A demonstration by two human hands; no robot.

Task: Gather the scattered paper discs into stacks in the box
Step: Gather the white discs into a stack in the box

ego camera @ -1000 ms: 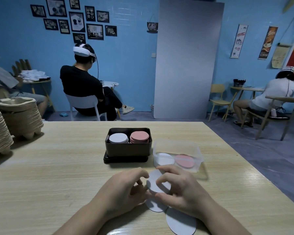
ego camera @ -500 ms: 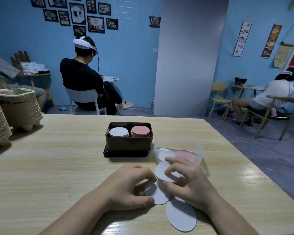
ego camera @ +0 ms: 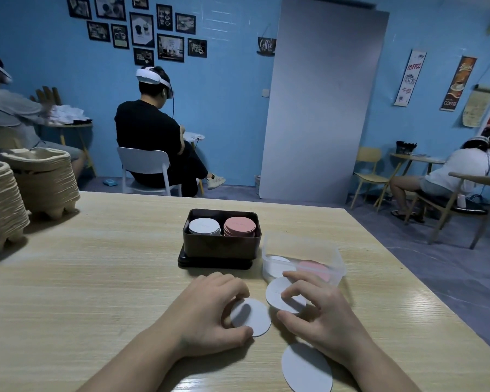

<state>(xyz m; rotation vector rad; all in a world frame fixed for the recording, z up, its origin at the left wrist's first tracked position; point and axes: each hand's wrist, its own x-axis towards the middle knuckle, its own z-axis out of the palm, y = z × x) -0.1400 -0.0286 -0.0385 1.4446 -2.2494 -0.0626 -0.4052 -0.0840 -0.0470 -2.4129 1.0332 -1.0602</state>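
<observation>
My right hand (ego camera: 320, 315) pinches a white paper disc (ego camera: 277, 295) lifted just in front of the clear plastic box (ego camera: 303, 241). My left hand (ego camera: 207, 309) rests its fingers on a second white disc (ego camera: 252, 318) lying flat on the table. A third white disc (ego camera: 306, 369) lies near the front edge under my right wrist. The clear box holds a white disc (ego camera: 280, 264) and a pink disc (ego camera: 314, 268). Behind it, a dark box (ego camera: 219, 244) holds a white stack (ego camera: 204, 226) and a pink stack (ego camera: 239, 226).
Two piles of stacked pulp egg trays (ego camera: 37, 182) stand at the table's far left. The wooden table (ego camera: 96, 278) ends on the right near the clear box. People sit on chairs at other tables behind.
My right hand has lifted a white disc off the pile and moved it right toward the clear box. My left hand has spread over the disc left on the table.
</observation>
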